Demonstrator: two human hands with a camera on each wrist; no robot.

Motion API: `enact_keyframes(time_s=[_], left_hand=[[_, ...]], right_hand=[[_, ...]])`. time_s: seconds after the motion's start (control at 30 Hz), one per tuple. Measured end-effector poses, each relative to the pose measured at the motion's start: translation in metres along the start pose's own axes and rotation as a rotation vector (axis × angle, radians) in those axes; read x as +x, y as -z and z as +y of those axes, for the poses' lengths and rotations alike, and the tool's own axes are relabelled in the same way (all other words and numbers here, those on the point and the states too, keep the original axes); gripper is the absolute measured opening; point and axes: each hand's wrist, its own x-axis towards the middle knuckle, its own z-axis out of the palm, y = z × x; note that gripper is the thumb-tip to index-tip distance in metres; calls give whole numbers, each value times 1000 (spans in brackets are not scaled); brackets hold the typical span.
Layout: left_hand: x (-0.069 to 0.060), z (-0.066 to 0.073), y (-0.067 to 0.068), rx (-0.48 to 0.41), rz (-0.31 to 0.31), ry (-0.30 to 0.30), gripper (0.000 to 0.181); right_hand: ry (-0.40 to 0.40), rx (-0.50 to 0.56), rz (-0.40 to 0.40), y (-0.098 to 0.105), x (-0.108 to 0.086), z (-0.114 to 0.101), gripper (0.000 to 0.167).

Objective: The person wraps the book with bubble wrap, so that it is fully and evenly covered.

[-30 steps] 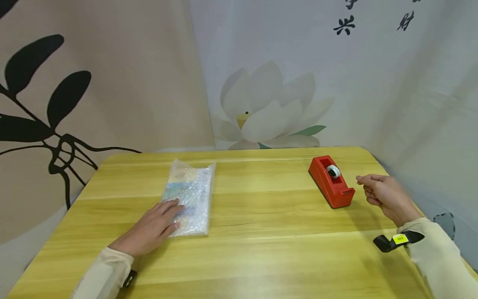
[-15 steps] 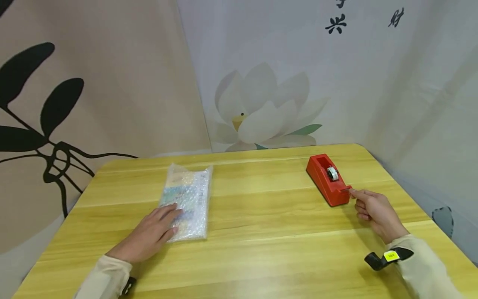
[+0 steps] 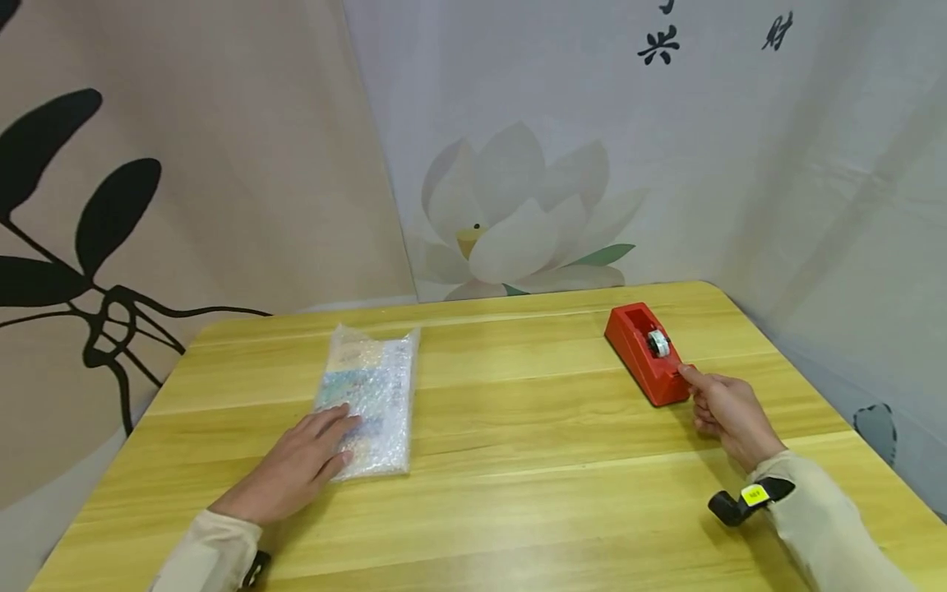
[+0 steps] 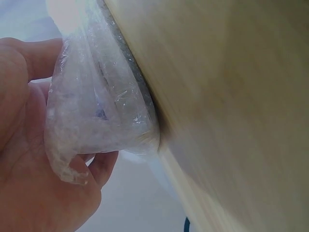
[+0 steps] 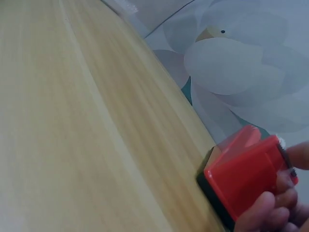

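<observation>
A flat package in bubble wrap lies on the table at left, with coloured print showing through. My left hand rests on its near left part, fingers spread. The left wrist view shows the crinkled wrap close to the palm and fingers. At right stands a red tape dispenser with a small white tape roll in it. My right hand pinches its front cutter end, the other fingers curled below. In the right wrist view, fingertips lie on both sides of the toothed edge; no tape strip can be made out.
The wooden table carries the package and the dispenser, well apart. A printed cloth backdrop hangs right behind the table's far edge. A black strap with a yellow label sits on the right wrist.
My right hand has moved left from beside the dispenser onto its cutter end. The left hand stays on the package. The head view has shifted slightly.
</observation>
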Motion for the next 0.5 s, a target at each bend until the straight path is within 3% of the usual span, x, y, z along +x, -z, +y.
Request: enact_keyframes(time_s=[0.23,0.5], left_hand=[[0,1,-1,4,21,-11,42],[-1,2,-3,-3,11,4,42]], right_hand=[[-32,124,-64,-3,0,4,41],[14,140,-174,7,-5,13,39]])
